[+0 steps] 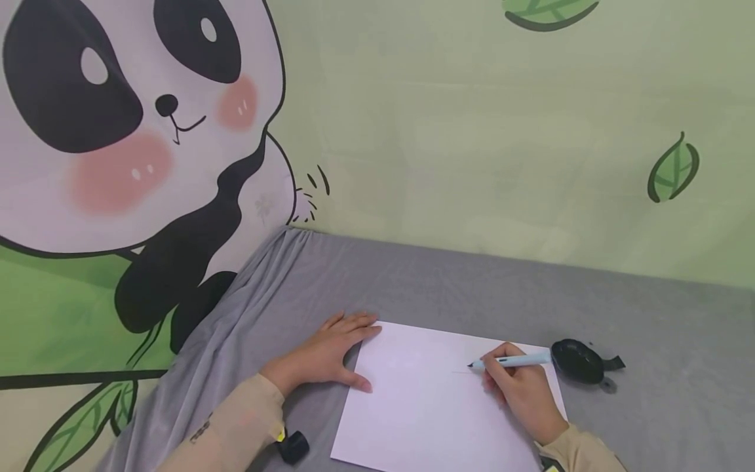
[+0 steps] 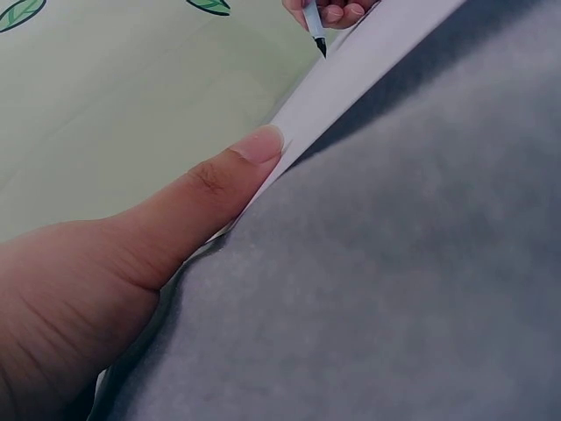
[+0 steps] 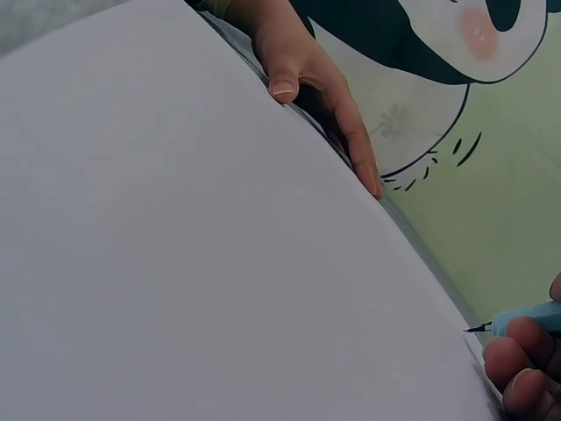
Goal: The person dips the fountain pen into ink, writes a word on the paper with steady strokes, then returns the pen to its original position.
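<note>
Clearly, the right hand (image 1: 522, 390) is gripping a light blue pen (image 1: 527, 359), with the fingers pinched round its barrel. The pen is over the one-o'clock part of a white paper (image 1: 413, 413), counting from the middle of the sheet as the person sees it. Its dark tip points to nine o'clock, slightly lower than the rear end, which points to three o'clock. So the long axis lies almost straight across the sheet. Just beside the tip I notice one thin, faint line (image 1: 461, 372); whether the tip touches the paper, I cannot tell.

The left hand (image 1: 327, 351) is open, its thumb apart from the other fingers; it rests at the paper's ten-o'clock edge, and the thumb touches this edge. At three o'clock of the pen, on the grey cloth (image 1: 413, 278), lies a black oval object (image 1: 578, 360) with a narrow end.

As for writing, the left sleeve (image 1: 227, 419) carries small dark marks (image 1: 200, 431), too blurred for me to read. At ten o'clock, a painted panda (image 1: 177, 157) covers the wall.
</note>
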`<state>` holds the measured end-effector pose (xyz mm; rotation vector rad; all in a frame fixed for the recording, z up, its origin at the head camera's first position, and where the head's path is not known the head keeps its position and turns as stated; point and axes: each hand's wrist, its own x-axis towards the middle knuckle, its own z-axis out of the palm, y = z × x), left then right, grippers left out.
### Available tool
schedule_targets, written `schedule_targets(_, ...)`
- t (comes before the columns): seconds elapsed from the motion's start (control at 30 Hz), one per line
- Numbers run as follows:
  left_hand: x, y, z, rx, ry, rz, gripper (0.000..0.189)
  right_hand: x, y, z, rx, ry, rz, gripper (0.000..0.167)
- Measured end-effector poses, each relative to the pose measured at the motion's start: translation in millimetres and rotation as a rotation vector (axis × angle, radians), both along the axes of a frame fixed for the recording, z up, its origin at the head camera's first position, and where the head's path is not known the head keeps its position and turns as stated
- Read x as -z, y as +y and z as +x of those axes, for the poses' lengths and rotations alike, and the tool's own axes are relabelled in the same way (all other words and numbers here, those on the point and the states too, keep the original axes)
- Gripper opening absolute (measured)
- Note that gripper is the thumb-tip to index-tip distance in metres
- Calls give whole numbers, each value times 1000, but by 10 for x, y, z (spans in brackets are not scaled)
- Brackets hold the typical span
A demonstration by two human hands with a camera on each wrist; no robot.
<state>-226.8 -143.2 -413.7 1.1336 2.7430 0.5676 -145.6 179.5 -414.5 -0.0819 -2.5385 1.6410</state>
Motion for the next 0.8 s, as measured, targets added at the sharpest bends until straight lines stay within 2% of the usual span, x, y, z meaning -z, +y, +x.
schedule_targets(0.4,-27,11,17,-5,-13,-1,98,1,-10,1,3,-9,4,14)
schedule_targets(0.8,-9,6,9,-7,-8,-4,99,0,-4,3,1,-17,-3,14)
